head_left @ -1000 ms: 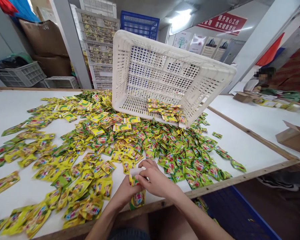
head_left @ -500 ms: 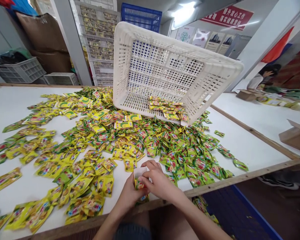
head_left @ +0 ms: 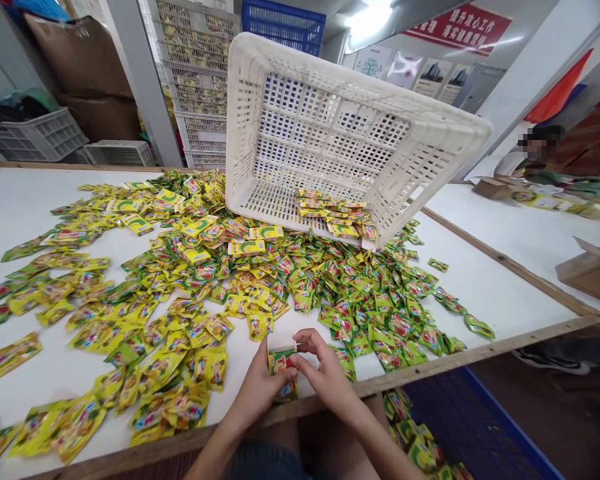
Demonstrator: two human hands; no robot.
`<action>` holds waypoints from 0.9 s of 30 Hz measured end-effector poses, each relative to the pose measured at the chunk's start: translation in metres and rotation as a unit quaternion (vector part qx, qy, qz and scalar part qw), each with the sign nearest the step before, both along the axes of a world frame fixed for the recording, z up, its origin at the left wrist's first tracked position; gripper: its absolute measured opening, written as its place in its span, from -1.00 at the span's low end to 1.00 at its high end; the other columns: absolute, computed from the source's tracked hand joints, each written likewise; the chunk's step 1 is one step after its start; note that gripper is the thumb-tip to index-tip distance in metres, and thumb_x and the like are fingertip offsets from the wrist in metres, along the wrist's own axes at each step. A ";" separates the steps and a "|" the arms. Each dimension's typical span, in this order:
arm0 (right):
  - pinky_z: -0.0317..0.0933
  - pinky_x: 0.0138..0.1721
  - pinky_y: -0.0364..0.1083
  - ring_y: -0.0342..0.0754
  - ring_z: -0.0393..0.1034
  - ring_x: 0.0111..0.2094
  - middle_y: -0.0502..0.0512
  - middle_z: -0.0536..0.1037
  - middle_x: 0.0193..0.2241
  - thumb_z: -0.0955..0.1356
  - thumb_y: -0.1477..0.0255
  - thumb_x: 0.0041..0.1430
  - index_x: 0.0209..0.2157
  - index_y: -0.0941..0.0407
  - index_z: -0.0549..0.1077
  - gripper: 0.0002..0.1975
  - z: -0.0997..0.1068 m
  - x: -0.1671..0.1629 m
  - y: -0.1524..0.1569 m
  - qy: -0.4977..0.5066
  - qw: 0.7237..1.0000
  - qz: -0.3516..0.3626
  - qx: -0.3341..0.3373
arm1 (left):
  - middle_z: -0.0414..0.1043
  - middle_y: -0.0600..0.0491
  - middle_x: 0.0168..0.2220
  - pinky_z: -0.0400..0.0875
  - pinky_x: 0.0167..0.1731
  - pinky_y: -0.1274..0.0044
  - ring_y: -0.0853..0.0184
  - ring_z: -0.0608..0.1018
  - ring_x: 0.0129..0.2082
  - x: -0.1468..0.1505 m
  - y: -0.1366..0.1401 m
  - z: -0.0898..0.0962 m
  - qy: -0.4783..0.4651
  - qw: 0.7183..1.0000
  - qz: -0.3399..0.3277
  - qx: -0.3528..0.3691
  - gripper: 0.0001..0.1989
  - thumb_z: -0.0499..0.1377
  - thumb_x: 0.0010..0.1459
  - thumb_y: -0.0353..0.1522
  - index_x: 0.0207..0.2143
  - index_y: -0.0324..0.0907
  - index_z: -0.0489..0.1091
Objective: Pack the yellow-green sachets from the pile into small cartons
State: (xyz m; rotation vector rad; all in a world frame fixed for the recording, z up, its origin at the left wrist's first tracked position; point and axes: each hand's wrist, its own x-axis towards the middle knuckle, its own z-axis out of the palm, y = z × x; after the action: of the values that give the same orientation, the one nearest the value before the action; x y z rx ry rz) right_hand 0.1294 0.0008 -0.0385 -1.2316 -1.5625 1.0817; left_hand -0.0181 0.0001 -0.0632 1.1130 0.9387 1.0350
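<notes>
My left hand is wrapped round a small green and red printed carton by the table's front edge. The carton's white flap stands up at its top. Against its right side, my right hand has its thumb and curled fingers closed on the edge. Just beyond the hands lie small yellow candy packets and, to the right, a heap of green packets with red fruit pictures. What is inside the carton cannot be made out.
A white plastic crate lies tipped towards me on the heap, with several flat yellow cartons in it. More packets spread over the white table to the left. Below the right edge is a blue crate. A person is at the far right.
My right hand has drawn back a little to the right from over the carton's top. More of the carton's printed front and white flap now shows. The view has shifted slightly.
</notes>
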 end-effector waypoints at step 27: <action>0.23 -0.14 -0.08 -0.04 0.37 -0.19 0.11 0.50 -0.29 0.31 0.45 0.12 -0.27 0.08 0.49 -0.85 0.005 -0.002 -0.006 -0.037 0.993 0.024 0.109 | 0.48 -0.01 -0.21 0.32 -0.07 0.45 0.24 0.48 -0.14 -0.010 -0.014 0.021 0.148 0.973 0.082 0.154 -0.87 0.13 0.10 -0.37 -0.30 -0.14 0.44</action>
State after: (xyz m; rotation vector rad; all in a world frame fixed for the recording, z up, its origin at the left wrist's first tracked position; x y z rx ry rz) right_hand 0.1272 -0.0055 -0.0330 -1.1005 -1.7236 0.8759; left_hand -0.0285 -0.0139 -0.0419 1.4980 1.1472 1.1985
